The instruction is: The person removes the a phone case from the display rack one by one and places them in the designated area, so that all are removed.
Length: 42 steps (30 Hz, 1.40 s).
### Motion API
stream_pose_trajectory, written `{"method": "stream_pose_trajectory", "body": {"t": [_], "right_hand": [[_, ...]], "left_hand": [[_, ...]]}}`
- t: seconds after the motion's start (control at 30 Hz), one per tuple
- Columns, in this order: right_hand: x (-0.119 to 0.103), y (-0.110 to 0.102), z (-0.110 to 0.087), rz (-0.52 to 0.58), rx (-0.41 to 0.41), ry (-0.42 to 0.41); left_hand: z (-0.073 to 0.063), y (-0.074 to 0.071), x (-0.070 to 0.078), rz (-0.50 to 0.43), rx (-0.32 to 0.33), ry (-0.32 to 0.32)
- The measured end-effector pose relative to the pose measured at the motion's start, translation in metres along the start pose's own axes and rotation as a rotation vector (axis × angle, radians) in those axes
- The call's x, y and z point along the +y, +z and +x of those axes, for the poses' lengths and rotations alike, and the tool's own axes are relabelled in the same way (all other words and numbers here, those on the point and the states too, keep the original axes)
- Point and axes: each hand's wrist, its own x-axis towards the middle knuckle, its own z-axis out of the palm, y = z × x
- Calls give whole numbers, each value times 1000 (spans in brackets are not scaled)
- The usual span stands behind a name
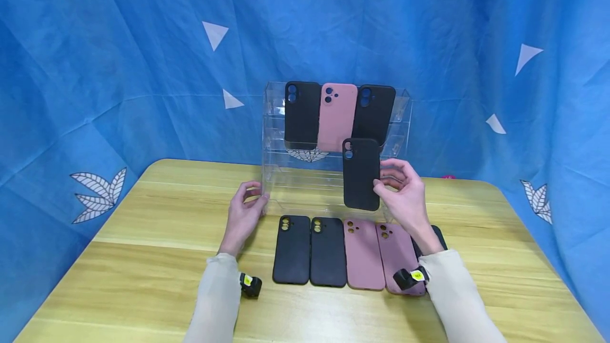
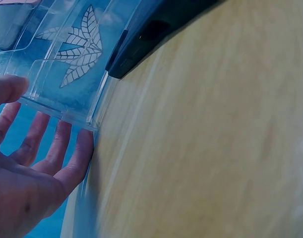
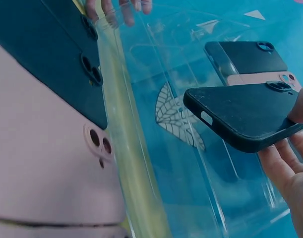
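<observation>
A black phone case [image 1: 361, 174] is pinched by its right edge between the thumb and fingers of my right hand [image 1: 404, 195]. It is held upright in front of a clear plastic display rack [image 1: 305, 176], below the top row. In that row stand a black case [image 1: 302, 115], a pink case [image 1: 337, 115] and another black case [image 1: 374, 113]. My left hand [image 1: 244, 216] holds the rack's lower left side; the left wrist view shows its thumb [image 2: 12, 89] at the front and fingers along the side edge. The right wrist view shows the held case [image 3: 245, 114] tilted, apart from the rack.
On the wooden table [image 1: 143, 258] before the rack lies a row of cases: black ones [image 1: 292, 250], pink ones [image 1: 364, 255] and a black one partly hidden under my right forearm [image 1: 437, 234]. A blue patterned curtain [image 1: 167, 68] hangs behind.
</observation>
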Motion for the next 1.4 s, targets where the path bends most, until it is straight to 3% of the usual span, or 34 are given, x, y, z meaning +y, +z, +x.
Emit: {"method": "stream_pose_trajectory", "body": {"t": [0.6, 0.93, 1.2, 1.4], "right_hand": [[1, -43, -14, -99, 21, 14], [1, -73, -26, -207, 23, 18], [8, -96, -36, -152, 57, 28], [13, -110, -45, -143, 86, 83]], "left_hand": [[-1, 0, 2, 1, -7, -13], [-2, 0, 3, 1, -12, -19], [-2, -1, 5, 8, -4, -19], [-1, -1, 3, 2, -2, -14]]}}
